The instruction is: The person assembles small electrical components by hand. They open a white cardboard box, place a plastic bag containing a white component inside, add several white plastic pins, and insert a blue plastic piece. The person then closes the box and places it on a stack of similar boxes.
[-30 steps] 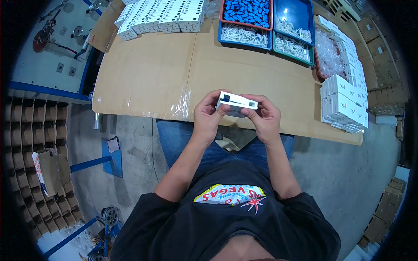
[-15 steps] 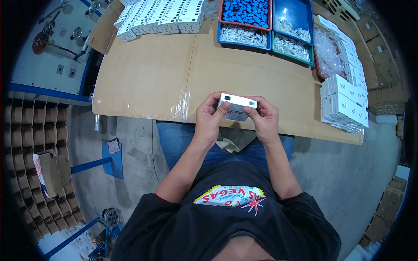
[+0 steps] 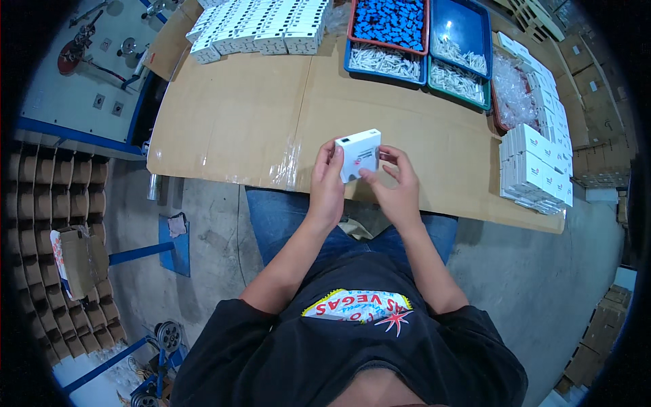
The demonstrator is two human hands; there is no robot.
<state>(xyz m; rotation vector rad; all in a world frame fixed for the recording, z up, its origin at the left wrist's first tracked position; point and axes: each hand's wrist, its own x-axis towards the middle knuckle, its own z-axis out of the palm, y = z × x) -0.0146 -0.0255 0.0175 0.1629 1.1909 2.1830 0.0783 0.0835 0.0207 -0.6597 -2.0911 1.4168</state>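
Observation:
A small flat white box (image 3: pixel 359 157) is held upright and slightly tilted over the near edge of the table, its printed broad face turned toward me. My left hand (image 3: pixel 328 188) grips its left side, thumb along the edge and fingers behind. At the lower right corner, the thumb of my right hand (image 3: pixel 397 191) presses on the printed face. That hand's other fingers curl by the box's right edge, their tips partly hidden. A dark square opening shows on the narrow top side.
Cardboard (image 3: pixel 230 115) covers the table. Rows of white boxes (image 3: pixel 271 42) stand far left. A red tray of blue pieces (image 3: pixel 388 24) sits on a blue tray of white pieces (image 3: pixel 383 64). Beyond are a green-rimmed tray (image 3: pixel 458 85), clear plastic bags (image 3: pixel 510 88) and stacked white boxes (image 3: pixel 536 166).
The box has turned so its printed broad face shows more, and it sits slightly higher. My right hand has shifted from its upper right corner down to the lower right, fingers looser.

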